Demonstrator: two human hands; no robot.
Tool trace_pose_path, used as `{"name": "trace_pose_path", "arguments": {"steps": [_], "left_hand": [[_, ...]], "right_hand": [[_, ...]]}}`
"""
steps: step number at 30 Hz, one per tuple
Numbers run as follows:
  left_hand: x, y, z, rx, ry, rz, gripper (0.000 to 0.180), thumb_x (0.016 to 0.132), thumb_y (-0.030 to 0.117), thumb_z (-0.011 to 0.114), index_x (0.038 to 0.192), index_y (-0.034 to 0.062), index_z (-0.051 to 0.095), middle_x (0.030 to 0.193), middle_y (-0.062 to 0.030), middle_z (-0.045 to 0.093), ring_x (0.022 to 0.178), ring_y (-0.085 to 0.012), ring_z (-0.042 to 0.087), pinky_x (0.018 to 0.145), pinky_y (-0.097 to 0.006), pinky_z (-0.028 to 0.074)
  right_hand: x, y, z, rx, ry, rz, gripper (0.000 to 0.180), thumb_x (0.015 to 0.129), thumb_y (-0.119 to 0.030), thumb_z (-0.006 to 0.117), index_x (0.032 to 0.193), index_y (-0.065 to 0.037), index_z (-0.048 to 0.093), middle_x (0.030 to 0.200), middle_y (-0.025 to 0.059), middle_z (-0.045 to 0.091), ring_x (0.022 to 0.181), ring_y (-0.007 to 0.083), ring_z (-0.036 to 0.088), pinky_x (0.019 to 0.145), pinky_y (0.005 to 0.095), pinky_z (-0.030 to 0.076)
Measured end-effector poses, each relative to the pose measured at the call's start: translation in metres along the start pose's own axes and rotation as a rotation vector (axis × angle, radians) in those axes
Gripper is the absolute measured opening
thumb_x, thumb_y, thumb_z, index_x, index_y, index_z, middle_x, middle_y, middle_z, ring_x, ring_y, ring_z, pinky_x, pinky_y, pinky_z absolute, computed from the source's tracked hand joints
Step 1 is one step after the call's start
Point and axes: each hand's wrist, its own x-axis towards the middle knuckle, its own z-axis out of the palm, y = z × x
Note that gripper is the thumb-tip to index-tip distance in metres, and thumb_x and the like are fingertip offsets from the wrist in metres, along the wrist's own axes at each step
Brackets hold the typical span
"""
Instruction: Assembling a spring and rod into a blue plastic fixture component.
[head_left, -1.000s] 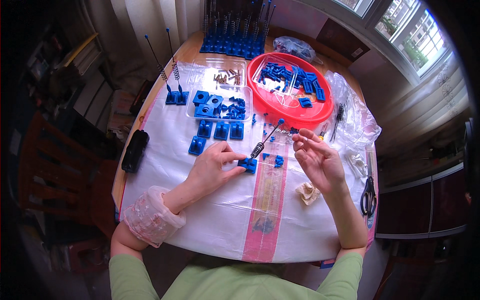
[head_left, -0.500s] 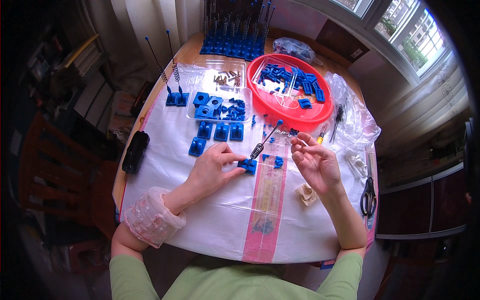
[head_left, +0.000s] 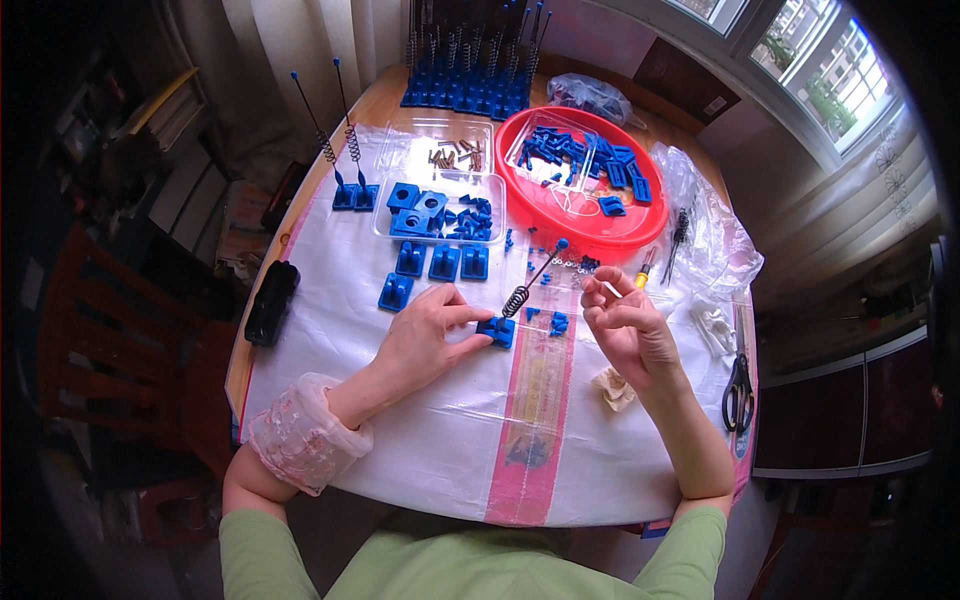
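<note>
Left hand (head_left: 425, 335) fingers pinching small blue plastic base block (head_left: 497, 329) with black spring rod (head_left: 533, 280), frame centre on bench; right hand (head_left: 625, 330) fingers curled, pinching something tiny, unclear. Risk: rod tipping if the pinch loosens.

I see a light green top along the bottom edge, from about seven o'clock to five o'clock, its short sleeves ending above the elbows, so both forearms are bare. My left forearm wears a loose pink oversleeve (head_left: 297, 446) of sheer, lacy fabric, gathered with elastic at both ends and puffed between them, covering the stretch from the wrist toward the elbow at about seven o'clock. My left hand (head_left: 425, 338) and right hand (head_left: 625, 335) are both bare, with no gloves, rings or watch that I can make out, and the right forearm has no cover at all.
</note>
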Motion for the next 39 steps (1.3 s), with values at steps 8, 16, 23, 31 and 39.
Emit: {"name": "trace_pose_path", "arguments": {"steps": [8, 16, 23, 31, 39], "left_hand": [[-0.001, -0.002, 0.001, 0.006, 0.007, 0.009, 0.027, 0.085, 0.019, 0.087, 0.109, 0.0079, 0.081, 0.095, -0.0068, 0.063, 0.086, -0.0205, 0.062, 0.074, -0.033, 0.052], [0.000, -0.001, 0.001, 0.005, -0.005, -0.003, 0.027, 0.085, 0.019, 0.087, 0.109, 0.0085, 0.081, 0.095, -0.0066, 0.064, 0.087, -0.0200, 0.063, 0.075, -0.033, 0.052], [0.000, 0.000, 0.001, -0.002, -0.003, 0.001, 0.028, 0.085, 0.019, 0.087, 0.110, 0.0084, 0.081, 0.095, -0.0069, 0.064, 0.087, -0.0198, 0.063, 0.075, -0.033, 0.052], [0.000, -0.001, 0.000, 0.000, -0.005, -0.008, 0.030, 0.085, 0.018, 0.088, 0.112, 0.0084, 0.081, 0.096, -0.0070, 0.064, 0.088, -0.0205, 0.063, 0.076, -0.033, 0.052], [-0.001, 0.001, 0.000, -0.005, 0.002, -0.009, 0.032, 0.083, 0.020, 0.089, 0.112, 0.0097, 0.081, 0.095, -0.0072, 0.064, 0.089, -0.0218, 0.063, 0.077, -0.034, 0.053]], "right_hand": [[0.001, 0.000, -0.005, -0.022, -0.054, 0.001, 0.059, 0.066, 0.018, 0.058, 0.122, -0.001, 0.059, 0.119, 0.0143, 0.061, 0.105, 0.0170, 0.057, 0.085, 0.0245, 0.050], [0.000, 0.001, -0.001, -0.040, -0.041, -0.014, 0.057, 0.069, 0.019, 0.057, 0.122, -0.001, 0.060, 0.118, 0.0137, 0.061, 0.105, 0.0171, 0.057, 0.085, 0.0250, 0.050], [-0.002, -0.001, 0.001, -0.048, -0.027, -0.043, 0.054, 0.070, 0.018, 0.055, 0.120, -0.001, 0.062, 0.116, 0.0138, 0.062, 0.106, 0.0168, 0.057, 0.083, 0.0254, 0.050], [0.000, 0.005, 0.003, -0.209, -0.100, -0.019, 0.018, 0.095, 0.001, 0.068, 0.113, -0.002, 0.068, 0.092, 0.0053, 0.068, 0.082, 0.0109, 0.062, 0.071, 0.0244, 0.047], [-0.006, 0.029, 0.014, -0.901, -0.069, -0.265, 0.012, 0.100, -0.006, 0.072, 0.109, 0.002, 0.074, 0.094, 0.0045, 0.076, 0.086, 0.0086, 0.071, 0.078, 0.0231, 0.057]]}}
